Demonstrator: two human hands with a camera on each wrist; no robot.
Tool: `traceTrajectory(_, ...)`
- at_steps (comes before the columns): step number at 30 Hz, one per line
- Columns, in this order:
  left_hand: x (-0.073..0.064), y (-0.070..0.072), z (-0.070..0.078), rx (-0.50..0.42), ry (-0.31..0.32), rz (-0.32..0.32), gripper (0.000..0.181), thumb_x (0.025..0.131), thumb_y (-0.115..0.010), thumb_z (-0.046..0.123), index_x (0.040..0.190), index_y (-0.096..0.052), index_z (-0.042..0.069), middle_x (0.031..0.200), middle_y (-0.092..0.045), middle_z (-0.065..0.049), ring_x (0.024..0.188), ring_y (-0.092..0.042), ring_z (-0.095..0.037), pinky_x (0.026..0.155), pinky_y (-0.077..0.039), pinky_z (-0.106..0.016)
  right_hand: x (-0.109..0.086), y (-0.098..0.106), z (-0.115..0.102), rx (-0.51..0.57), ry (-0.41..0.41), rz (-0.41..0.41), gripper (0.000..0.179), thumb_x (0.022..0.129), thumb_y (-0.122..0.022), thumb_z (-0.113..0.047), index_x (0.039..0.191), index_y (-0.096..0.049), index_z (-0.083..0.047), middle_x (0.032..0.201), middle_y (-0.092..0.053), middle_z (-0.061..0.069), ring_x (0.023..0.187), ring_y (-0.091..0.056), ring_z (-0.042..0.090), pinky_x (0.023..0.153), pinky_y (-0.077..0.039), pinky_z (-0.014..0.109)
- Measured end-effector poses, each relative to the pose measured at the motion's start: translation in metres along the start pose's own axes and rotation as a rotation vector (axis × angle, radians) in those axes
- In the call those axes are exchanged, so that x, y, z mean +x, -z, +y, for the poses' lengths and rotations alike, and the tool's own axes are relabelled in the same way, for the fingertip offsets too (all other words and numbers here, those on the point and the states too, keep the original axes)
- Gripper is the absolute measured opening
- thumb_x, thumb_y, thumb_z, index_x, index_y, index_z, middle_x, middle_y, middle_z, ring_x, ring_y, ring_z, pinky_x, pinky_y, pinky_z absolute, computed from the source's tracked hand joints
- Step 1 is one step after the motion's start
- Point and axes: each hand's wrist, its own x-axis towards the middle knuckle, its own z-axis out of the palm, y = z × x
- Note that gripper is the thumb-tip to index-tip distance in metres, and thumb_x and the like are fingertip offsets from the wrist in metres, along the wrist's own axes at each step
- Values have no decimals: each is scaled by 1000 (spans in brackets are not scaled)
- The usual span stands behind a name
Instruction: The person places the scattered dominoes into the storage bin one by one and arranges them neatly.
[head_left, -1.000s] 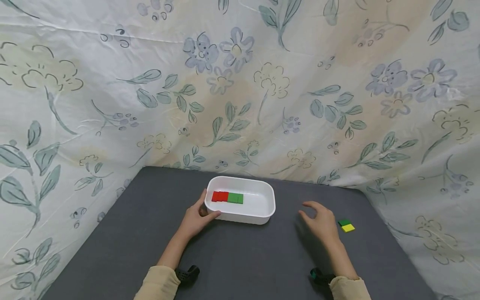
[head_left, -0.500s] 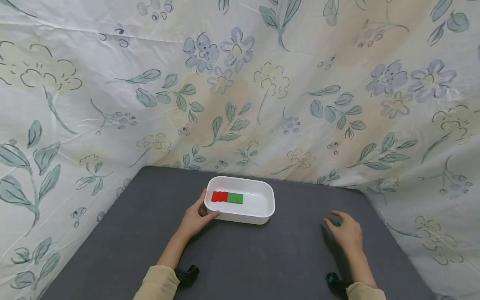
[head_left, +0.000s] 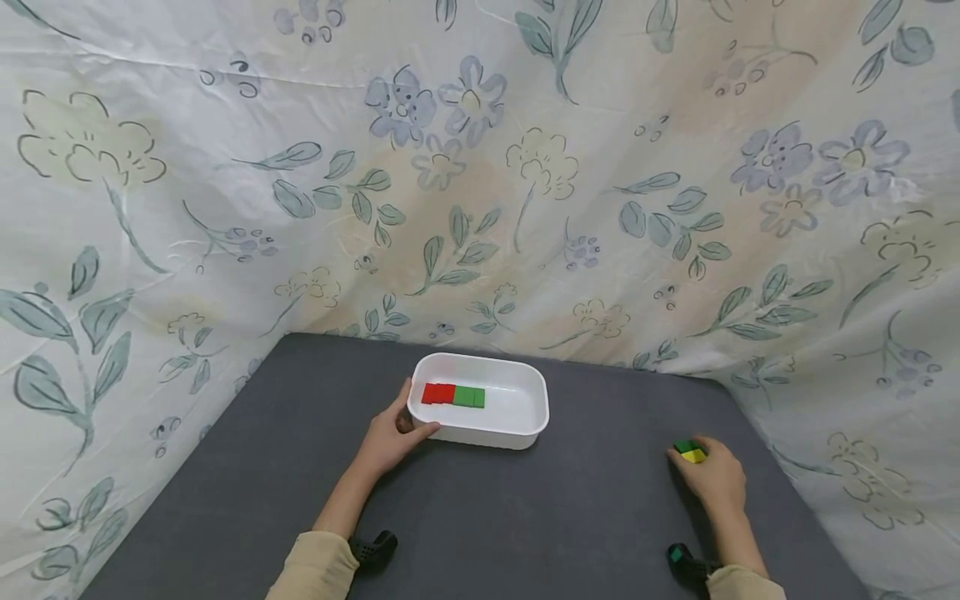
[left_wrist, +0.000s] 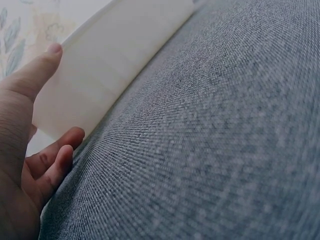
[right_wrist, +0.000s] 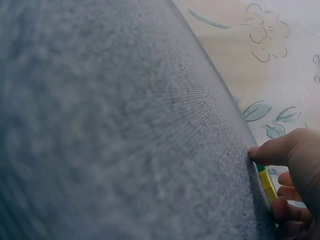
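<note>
A white plastic container stands at the middle of the table, with red tiles and green tiles in a row inside it. My left hand holds its near left corner, thumb along the front wall and fingers at the left end. In the left wrist view, the thumb touches the wall near the rim and other fingers curl by the base. At the right, my right hand has thumb and fingers on either side of a green tile and a yellow tile; firm contact is not clear.
A dark grey cloth covers the table. Floral fabric hangs behind it and along both sides. Black wrist devices sit on both wrists.
My right hand has moved right and toward me, from beside the container to the green and yellow tiles. The left hand and container have stayed in place.
</note>
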Motion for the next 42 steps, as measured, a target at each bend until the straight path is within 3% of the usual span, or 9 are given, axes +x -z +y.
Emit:
traceTrajectory(6, -1, 0, 1, -1, 6, 5, 107, 88, -88, 41, 170, -25, 15, 85, -64, -4, 75, -55, -19, 61, -45, -27, 3, -3, 6, 8, -7, 2, 61, 96, -73, -34, 140, -60, 6, 140, -55, 38, 111, -59, 53, 87, -49, 63)
traceTrajectory(18, -1, -1, 1, -7, 12, 5, 107, 87, -88, 43, 170, -25, 18, 86, -64, -4, 76, -55, -19, 61, -44, -28, 11, -3, 13, 12, 16, 17, 52, 97, -71, -32, 134, -66, 4, 137, -58, 37, 111, -60, 53, 89, -48, 63)
traceTrajectory(29, -4, -1, 2, -1, 1, 9, 107, 87, -88, 41, 170, -25, 17, 85, -63, -4, 74, -55, -19, 60, -43, -27, 13, -1, 12, 13, 23, 14, 48, 96, -71, -32, 131, -69, 1, 132, -61, 37, 103, -63, 51, 81, -50, 60)
traceTrajectory(42, -6, -2, 3, -2, 0, 15, 106, 88, -88, 39, 170, -26, 15, 85, -64, -4, 74, -55, -20, 59, -44, -26, 11, 1, 7, 27, 39, 22, 49, 97, -72, -34, 132, -69, -1, 135, -61, 35, 108, -62, 52, 86, -49, 63)
